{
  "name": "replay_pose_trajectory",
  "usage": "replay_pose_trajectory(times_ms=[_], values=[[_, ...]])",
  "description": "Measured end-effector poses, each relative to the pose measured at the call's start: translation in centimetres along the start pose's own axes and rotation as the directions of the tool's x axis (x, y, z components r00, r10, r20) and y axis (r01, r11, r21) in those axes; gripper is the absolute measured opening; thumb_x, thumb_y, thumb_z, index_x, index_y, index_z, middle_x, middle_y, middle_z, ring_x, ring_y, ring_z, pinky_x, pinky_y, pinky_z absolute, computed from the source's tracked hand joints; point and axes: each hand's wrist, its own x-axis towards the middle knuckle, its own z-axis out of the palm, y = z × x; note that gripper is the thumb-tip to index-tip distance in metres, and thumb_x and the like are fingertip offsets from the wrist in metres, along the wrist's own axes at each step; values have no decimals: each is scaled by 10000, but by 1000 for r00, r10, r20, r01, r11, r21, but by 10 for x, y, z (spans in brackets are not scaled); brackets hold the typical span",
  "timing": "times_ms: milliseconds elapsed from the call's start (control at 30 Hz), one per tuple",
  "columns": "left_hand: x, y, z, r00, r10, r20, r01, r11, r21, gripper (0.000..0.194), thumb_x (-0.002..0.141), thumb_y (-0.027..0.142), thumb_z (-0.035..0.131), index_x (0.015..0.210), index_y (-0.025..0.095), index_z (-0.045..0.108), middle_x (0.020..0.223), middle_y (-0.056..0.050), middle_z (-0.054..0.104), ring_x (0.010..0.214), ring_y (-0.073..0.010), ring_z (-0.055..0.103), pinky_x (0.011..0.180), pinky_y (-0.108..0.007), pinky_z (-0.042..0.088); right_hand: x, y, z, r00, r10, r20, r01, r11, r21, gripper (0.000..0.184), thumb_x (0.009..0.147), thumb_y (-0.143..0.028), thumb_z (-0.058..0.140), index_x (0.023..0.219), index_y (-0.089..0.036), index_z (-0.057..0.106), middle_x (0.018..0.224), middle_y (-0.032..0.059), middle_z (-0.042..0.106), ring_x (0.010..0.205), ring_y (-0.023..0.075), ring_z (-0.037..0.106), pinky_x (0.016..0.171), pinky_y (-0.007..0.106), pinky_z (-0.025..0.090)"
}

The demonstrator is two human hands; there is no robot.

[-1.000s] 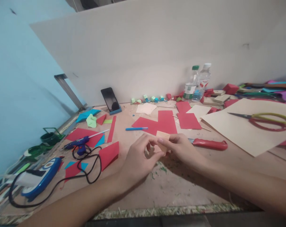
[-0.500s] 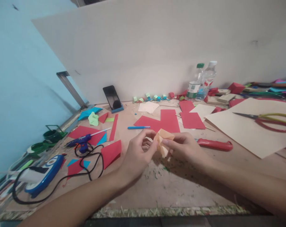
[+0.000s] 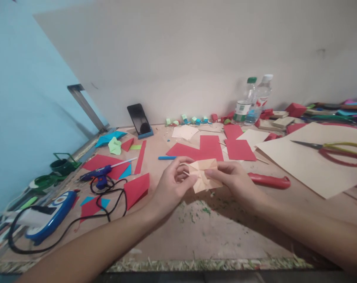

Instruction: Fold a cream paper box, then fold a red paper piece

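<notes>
Both hands hold a small creased peach paper square (image 3: 202, 175) just above the wooden table (image 3: 196, 232). My left hand (image 3: 171, 188) pinches its left edge with thumb and fingertips. My right hand (image 3: 235, 181) pinches its right side, thumb on top. The paper faces me, partly unfolded, with fold lines showing. Behind it lie red paper sheets (image 3: 206, 148) and a blue pen (image 3: 167, 158).
A red-handled knife (image 3: 269, 181) lies right of my right hand. Scissors (image 3: 337, 150) rest on a large beige sheet (image 3: 314, 165). A blue glue gun (image 3: 100, 175) with black cord, red scraps, a phone (image 3: 139, 119) and two bottles (image 3: 252, 100) stand around.
The peach paper went from a folded small piece to an opened, flatter square held between both hands. The hands stayed in about the same place.
</notes>
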Motion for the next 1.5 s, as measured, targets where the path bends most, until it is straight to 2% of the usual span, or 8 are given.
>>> replay_pose_trajectory(times_ms=[167,300,567,767,900,1067,1300,1500], values=[[3,2,-3,999,35,-20,-34,998,61,233,868,364,731,948,146,705,853,-44,688,771,-159,644,709,-264,508,-1,0,0,997,56,60,-56,998,2,247,720,-382,799,821,-157,808,768,60,732,740,220,626,690,326,464],[5,1,-5,1000,16,7,-16,999,38,231,875,353,721,802,134,726,807,-57,706,729,-162,647,678,-269,519,-1,0,0,996,64,67,-64,998,5,237,722,-391,800,802,-168,801,752,52,729,719,216,622,675,324,464],[5,1,-3,1000,-12,-11,12,999,-38,231,834,356,770,788,134,728,768,-45,707,676,-148,651,649,-258,537,-1,1,0,998,49,44,-51,998,38,294,753,-456,810,765,-168,754,761,48,715,685,185,602,646,299,455],[8,-5,-5,989,-111,102,114,993,-27,258,793,375,793,851,131,730,779,-50,716,664,-162,667,628,-272,539,1,4,-2,1000,-13,1,13,999,-46,368,800,-528,787,725,-170,741,719,29,680,661,169,563,611,286,399],[8,-4,-5,994,-42,97,40,999,15,289,770,351,795,952,132,744,921,-89,750,813,-205,691,709,-294,542,1,3,-3,999,-33,-2,32,992,-119,390,802,-546,779,707,-170,741,685,21,646,651,166,535,606,288,384],[4,2,-7,993,0,122,-1,1000,8,265,847,355,729,1006,146,764,959,-84,742,859,-193,668,742,-280,515,1,3,-3,1000,8,21,-5,994,-112,398,785,-558,780,724,-165,757,714,41,662,659,173,537,593,294,384],[8,-1,-6,995,-35,91,24,992,123,225,822,333,735,700,144,719,705,-42,675,645,-145,586,599,-264,450,2,4,-3,999,-25,24,28,987,-159,420,817,-567,760,713,-161,728,694,25,620,668,161,507,605,288,378],[8,-4,-5,995,-94,12,94,996,2,232,809,366,759,772,140,723,678,-21,667,574,-132,619,553,-243,470,2,4,-2,995,-30,94,33,999,-31,460,854,-622,739,774,-169,744,712,41,667,658,170,597,638,304,483]])
